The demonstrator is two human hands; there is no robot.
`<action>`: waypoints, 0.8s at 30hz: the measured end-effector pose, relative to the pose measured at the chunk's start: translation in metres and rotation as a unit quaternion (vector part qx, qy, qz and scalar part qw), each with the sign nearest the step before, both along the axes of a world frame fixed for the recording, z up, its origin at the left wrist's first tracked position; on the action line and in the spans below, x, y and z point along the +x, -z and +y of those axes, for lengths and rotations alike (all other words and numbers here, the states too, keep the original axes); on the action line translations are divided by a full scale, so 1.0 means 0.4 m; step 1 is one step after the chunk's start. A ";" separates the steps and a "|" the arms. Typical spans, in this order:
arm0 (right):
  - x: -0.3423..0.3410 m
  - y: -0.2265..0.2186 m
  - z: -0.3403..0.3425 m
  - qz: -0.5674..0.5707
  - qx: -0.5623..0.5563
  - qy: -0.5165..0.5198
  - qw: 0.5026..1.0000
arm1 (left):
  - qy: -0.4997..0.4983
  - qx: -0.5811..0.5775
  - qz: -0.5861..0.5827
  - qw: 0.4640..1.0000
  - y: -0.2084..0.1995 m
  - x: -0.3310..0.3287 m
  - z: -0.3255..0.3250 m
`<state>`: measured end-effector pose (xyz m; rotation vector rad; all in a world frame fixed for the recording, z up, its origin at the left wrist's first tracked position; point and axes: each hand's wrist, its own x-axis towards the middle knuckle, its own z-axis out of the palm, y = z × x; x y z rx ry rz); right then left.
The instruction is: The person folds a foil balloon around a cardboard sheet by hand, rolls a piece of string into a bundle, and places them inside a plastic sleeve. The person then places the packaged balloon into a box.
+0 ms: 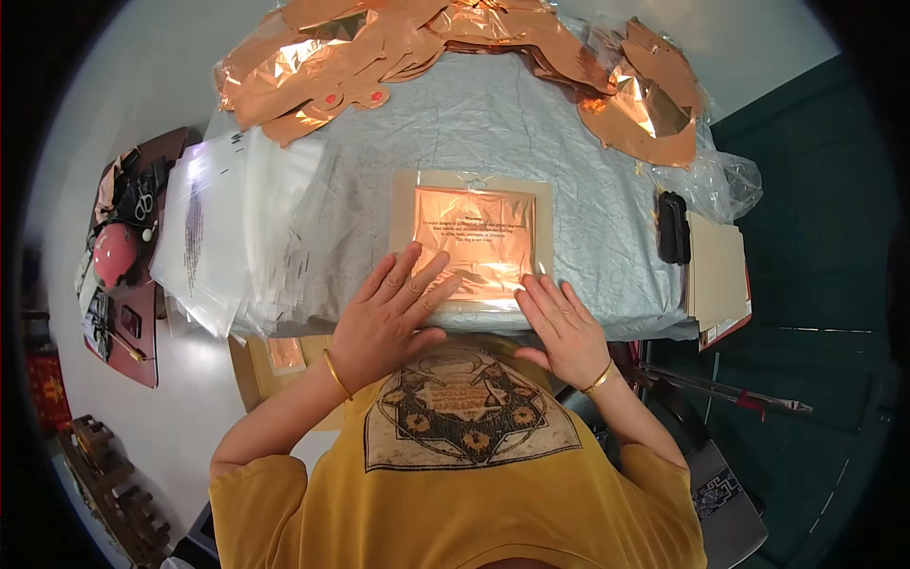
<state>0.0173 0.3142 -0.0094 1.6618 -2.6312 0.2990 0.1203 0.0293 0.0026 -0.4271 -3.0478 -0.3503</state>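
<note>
A clear plastic bag (474,261) lies flat near the table's front edge, with a folded copper-coloured foil sheet and a tan card backing inside it. Dark print runs across its middle. My left hand (396,299) rests on its lower left part, fingers stretched and spread. At the lower right corner, my right hand (561,327) lies with its fingers extended, the tips touching the bag's edge. Neither hand grips anything.
Copper foil balloons (313,66) are heaped along the far side. Several clear bags (227,228) are fanned out at left. On the right sit a black case (673,228) and tan cards (718,270). A side table (133,313) holds scissors (144,204) and a pink round object (115,254).
</note>
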 end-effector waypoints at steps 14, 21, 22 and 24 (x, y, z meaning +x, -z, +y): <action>0.013 -0.010 -0.003 -0.038 -0.165 0.105 0.980 | -0.245 0.144 0.156 0.946 0.013 -0.065 -0.009; 0.014 0.009 -0.013 -0.061 -0.198 0.127 0.970 | -0.362 0.383 0.085 0.846 -0.007 -0.113 0.020; 0.015 0.006 -0.018 -0.072 -0.198 0.122 0.970 | -0.375 0.382 0.088 0.840 -0.017 -0.111 0.022; 0.015 0.000 -0.019 -0.087 -0.197 0.122 0.969 | -0.296 0.677 -0.038 0.673 -0.034 -0.100 0.023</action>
